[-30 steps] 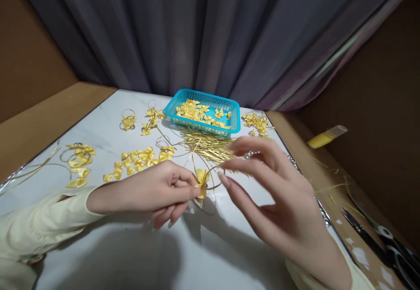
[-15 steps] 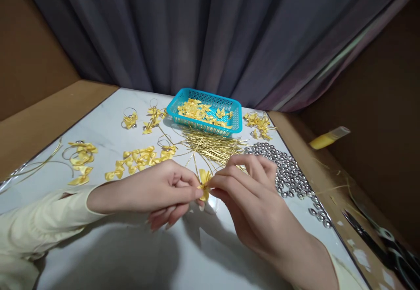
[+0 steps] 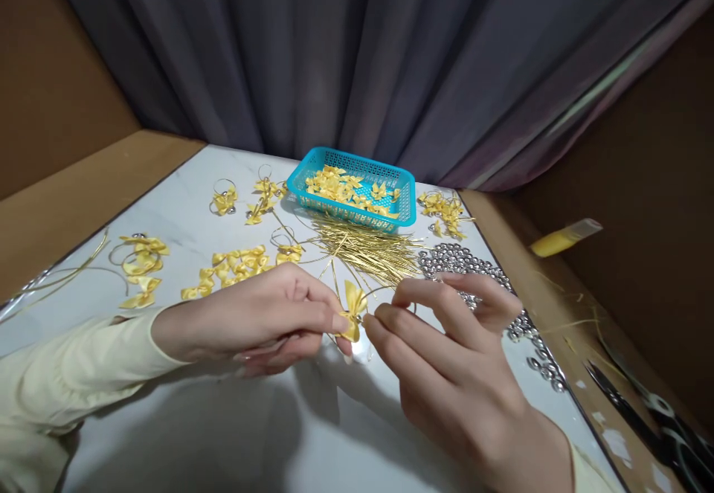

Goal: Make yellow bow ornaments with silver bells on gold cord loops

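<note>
One yellow ribbon bow (image 3: 353,309), pinched at its knot between thumb and forefinger of the left hand (image 3: 251,318), held just above the white table (image 3: 184,433) near the middle of its front edge; the grip apparently steadies the bow so it can be worked on. Right hand (image 3: 446,359): fingertips (image 3: 372,320) closed on a thin gold wire at the bow's knot, remaining fingers loosely curled.

Behind the hands, toward the table's centre: a sheaf of gold wire lengths (image 3: 362,247). At the far edge: a turquoise plastic basket (image 3: 406,195) holding more bows. Along the right edge: a spread of silver beads (image 3: 480,274), within easy reach of the right hand. Left half: loose bows (image 3: 234,268) and several finished wire-ringed bows (image 3: 139,255). Off the table's right edge: a yellow tube (image 3: 563,239) and black scissors (image 3: 652,419).
</note>
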`<state>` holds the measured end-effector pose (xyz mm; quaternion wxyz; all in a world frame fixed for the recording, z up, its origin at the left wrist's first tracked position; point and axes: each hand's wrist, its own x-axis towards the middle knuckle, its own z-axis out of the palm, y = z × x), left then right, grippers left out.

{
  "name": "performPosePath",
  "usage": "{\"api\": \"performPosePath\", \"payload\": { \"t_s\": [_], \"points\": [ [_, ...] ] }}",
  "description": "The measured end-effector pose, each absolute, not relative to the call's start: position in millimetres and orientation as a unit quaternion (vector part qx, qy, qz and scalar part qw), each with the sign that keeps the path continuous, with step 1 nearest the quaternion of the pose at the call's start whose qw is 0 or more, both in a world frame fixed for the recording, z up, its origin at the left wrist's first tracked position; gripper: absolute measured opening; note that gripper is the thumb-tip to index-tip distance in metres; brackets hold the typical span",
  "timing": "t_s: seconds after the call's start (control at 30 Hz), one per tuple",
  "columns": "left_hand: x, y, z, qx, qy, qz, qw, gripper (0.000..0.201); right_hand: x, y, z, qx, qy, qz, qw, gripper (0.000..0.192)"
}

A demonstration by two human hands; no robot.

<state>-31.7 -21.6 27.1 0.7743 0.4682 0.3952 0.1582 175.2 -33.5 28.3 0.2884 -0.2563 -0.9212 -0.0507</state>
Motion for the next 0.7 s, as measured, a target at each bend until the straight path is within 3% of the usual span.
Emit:
{"api": "performPosePath", "payload": {
  "t_s": [0.13,0.4,0.57,0.7],
  "points": [
    [-32.1,-24.4,27.4,0.468,0.405,0.165,0.768,0.024,174.9,-37.6,31.4,-0.251,-0.923,-0.062,0.285,0.025],
    [-26.2,-25.7,32.3,0.53,0.457,0.156,0.697,0.027,171.6,-46.8,41.0,-0.2,-0.95,-0.134,0.2,0.048],
    [-26.2,-25.9,28.1,0.54,0.451,0.175,0.689,0.031,175.8,-44.4,39.1,-0.178,-0.954,-0.139,0.196,0.045],
    [-27.5,-25.7,22.9,0.549,0.432,0.197,0.688,0.027,179.9,-41.4,41.7,-0.225,-0.944,-0.062,0.233,0.031]
  ]
}}
